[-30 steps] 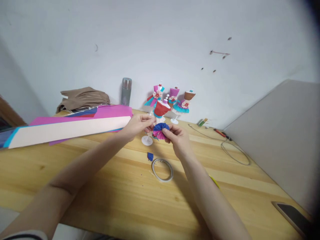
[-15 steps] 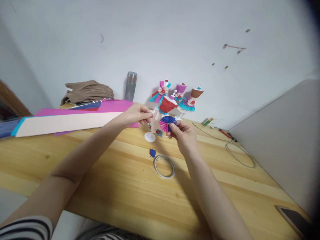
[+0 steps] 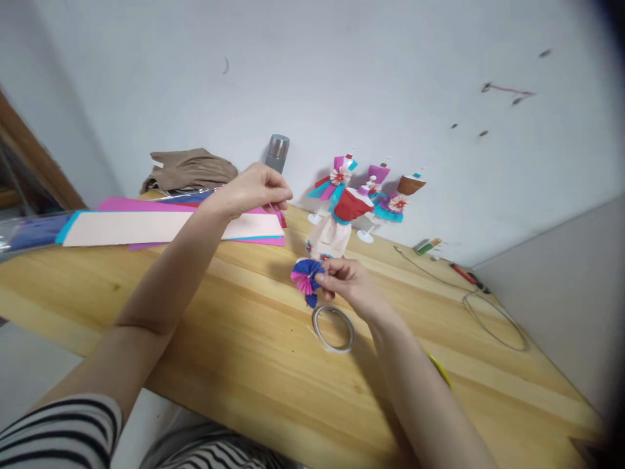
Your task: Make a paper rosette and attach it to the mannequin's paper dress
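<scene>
Tabletop (image 3: 234, 365), dressed stand (image 3: 350, 206), tape ring (image 3: 316, 329); between the last two, a paper rosette (image 3: 305, 275) held up.
Paper sheets (image 3: 131, 228) far left, under the left forearm (image 3: 168, 286); a low sweep could drag them. Stand close behind rosette, in the way; a knock could tip it. Left hand (image 3: 256, 189) raised, fingers curled; cannot tell whether they hold anything. Right hand (image 3: 354, 286): fingers pinching rosette's edge; harder squeeze could crush pleats. Blue scrap (image 3: 311, 300) just below.

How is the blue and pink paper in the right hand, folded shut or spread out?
Spread out: the paper fans open, its pleats showing, with the right hand pinching one edge.
</scene>
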